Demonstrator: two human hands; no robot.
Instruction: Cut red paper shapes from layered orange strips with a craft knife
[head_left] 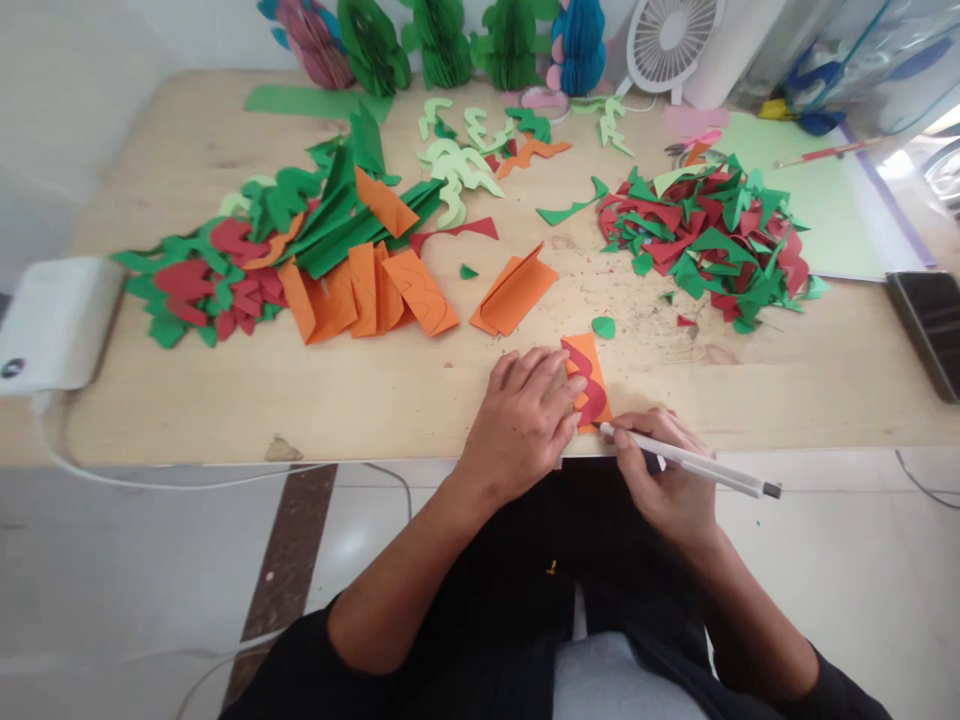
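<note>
At the table's front edge, a red wavy-edged paper cutout (592, 400) lies on a folded orange paper piece (590, 350). My left hand (529, 410) presses flat on both with its fingers stretched out, covering their left side. A white pen (697, 462) is pinched in my right hand (667, 480), and its tip meets the lower right of the red cutout. Just beyond sit a small green paper scrap (603, 327) and a folded orange paper (517, 290). More orange pieces with drawn curved lines (421, 292) lie farther left.
Green and red cutouts (187, 280) are heaped at left, beside a white box with a cable (60, 325). A pile of red and green scraps (712, 235) lies at right, near a phone (930, 330). Honeycomb paper figures (442, 45) and a small fan (673, 45) line the back.
</note>
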